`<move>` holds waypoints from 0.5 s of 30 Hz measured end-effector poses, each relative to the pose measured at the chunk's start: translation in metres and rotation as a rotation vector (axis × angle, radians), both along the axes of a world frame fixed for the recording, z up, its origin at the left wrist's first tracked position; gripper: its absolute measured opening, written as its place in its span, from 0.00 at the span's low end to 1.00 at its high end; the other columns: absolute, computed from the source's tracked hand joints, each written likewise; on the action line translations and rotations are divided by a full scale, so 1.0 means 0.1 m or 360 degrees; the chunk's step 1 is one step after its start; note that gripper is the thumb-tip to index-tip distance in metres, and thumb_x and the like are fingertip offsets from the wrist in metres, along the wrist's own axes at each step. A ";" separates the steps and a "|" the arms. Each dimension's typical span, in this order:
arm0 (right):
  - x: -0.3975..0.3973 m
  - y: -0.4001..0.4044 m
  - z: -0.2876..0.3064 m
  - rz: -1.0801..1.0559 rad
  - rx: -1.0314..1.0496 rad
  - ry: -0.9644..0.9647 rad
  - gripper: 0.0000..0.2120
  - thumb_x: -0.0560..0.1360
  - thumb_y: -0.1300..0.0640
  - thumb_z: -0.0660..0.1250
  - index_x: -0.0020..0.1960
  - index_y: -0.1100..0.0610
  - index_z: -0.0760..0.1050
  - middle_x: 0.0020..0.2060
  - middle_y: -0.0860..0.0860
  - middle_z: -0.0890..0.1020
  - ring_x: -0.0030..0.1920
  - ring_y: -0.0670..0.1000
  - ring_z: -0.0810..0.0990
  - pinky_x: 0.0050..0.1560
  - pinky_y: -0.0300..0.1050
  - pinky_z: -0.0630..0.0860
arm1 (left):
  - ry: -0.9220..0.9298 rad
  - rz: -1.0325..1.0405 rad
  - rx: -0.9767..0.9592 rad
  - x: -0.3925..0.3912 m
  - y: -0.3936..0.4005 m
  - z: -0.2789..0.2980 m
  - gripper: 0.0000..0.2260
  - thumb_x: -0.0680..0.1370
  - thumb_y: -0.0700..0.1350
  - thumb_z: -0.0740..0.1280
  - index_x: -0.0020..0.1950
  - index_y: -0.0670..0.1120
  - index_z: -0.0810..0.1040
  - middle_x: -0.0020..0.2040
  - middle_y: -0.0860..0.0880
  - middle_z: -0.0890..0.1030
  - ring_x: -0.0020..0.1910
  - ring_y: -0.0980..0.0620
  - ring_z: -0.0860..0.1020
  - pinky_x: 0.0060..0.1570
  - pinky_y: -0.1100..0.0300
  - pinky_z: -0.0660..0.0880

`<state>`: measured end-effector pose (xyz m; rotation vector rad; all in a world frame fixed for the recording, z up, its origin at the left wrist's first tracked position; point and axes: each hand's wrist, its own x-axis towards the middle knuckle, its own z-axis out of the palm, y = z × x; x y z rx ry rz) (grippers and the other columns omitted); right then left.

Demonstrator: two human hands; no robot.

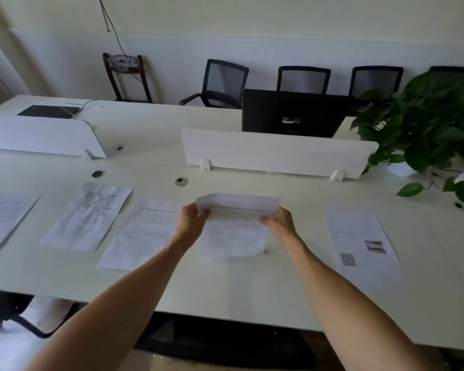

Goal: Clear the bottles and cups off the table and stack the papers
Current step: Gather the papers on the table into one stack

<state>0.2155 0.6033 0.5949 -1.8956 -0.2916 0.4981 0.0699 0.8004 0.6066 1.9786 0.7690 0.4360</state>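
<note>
A printed sheet of paper (236, 228) is raised off the white table (225, 287) at its far end, its top edge curling towards me. My left hand (192, 223) grips its left edge and my right hand (280, 224) grips its right edge. Several other printed sheets lie flat on the table: one (141, 234) just left of my left hand, another (89, 218) further left, one (0, 220) at the far left, and one with small pictures (364, 245) to the right. No bottles or cups are in view.
A low white divider panel (273, 153) stands behind the papers, with a second one (38, 135) at the left. A leafy potted plant (426, 132) sits at the right. A black monitor (292, 113) and several chairs stand beyond. Cable holes (181, 181) mark the tabletop.
</note>
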 end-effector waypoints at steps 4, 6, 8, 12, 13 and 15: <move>-0.02 0.02 -0.30 -0.0081 -0.0225 -0.0095 0.09 0.73 0.63 0.70 0.52 0.64 0.80 0.45 0.54 0.83 0.46 0.53 0.81 0.43 0.41 0.73 | 0.0242 -0.0073 -0.0002 -0.09 0.01 -0.35 0.12 0.71 0.41 0.70 0.47 0.58 0.80 0.43 0.52 0.84 0.42 0.50 0.83 0.43 0.54 0.79; 0.00 0.02 -0.31 -0.0078 -0.0254 -0.0192 0.03 0.74 0.63 0.69 0.47 0.61 0.80 0.40 0.53 0.82 0.42 0.51 0.79 0.37 0.40 0.71 | 0.0339 0.0039 0.0008 -0.07 0.00 -0.41 0.07 0.72 0.44 0.71 0.37 0.54 0.77 0.34 0.50 0.81 0.36 0.45 0.81 0.38 0.50 0.78; 0.04 0.02 -0.25 -0.0090 -0.0206 -0.0239 0.02 0.74 0.63 0.68 0.43 0.58 0.78 0.37 0.50 0.80 0.37 0.47 0.75 0.32 0.35 0.68 | 0.0289 0.0090 0.0042 -0.02 -0.05 -0.31 0.12 0.74 0.44 0.71 0.33 0.51 0.72 0.29 0.53 0.76 0.32 0.47 0.76 0.31 0.56 0.72; 0.17 -0.09 -0.07 -0.0201 -0.0060 -0.0219 0.05 0.76 0.64 0.67 0.50 0.64 0.80 0.41 0.53 0.82 0.39 0.49 0.78 0.35 0.35 0.71 | 0.0113 -0.0059 -0.0224 0.10 -0.16 -0.18 0.11 0.73 0.39 0.72 0.55 0.45 0.81 0.45 0.49 0.84 0.43 0.50 0.83 0.42 0.60 0.78; 0.20 -0.13 -0.04 -0.0222 -0.0049 -0.0219 0.06 0.76 0.65 0.66 0.51 0.65 0.79 0.41 0.53 0.81 0.39 0.48 0.77 0.35 0.34 0.71 | 0.0175 -0.0083 -0.0274 0.13 -0.19 -0.18 0.12 0.73 0.38 0.71 0.56 0.44 0.81 0.47 0.46 0.85 0.45 0.47 0.83 0.42 0.60 0.78; 0.30 -0.29 0.03 -0.0257 -0.0025 -0.0239 0.06 0.77 0.65 0.65 0.49 0.68 0.76 0.40 0.53 0.79 0.37 0.49 0.76 0.33 0.35 0.70 | 0.0214 -0.0067 -0.0368 0.26 -0.35 -0.21 0.09 0.72 0.37 0.70 0.51 0.43 0.83 0.47 0.40 0.85 0.44 0.41 0.83 0.44 0.53 0.79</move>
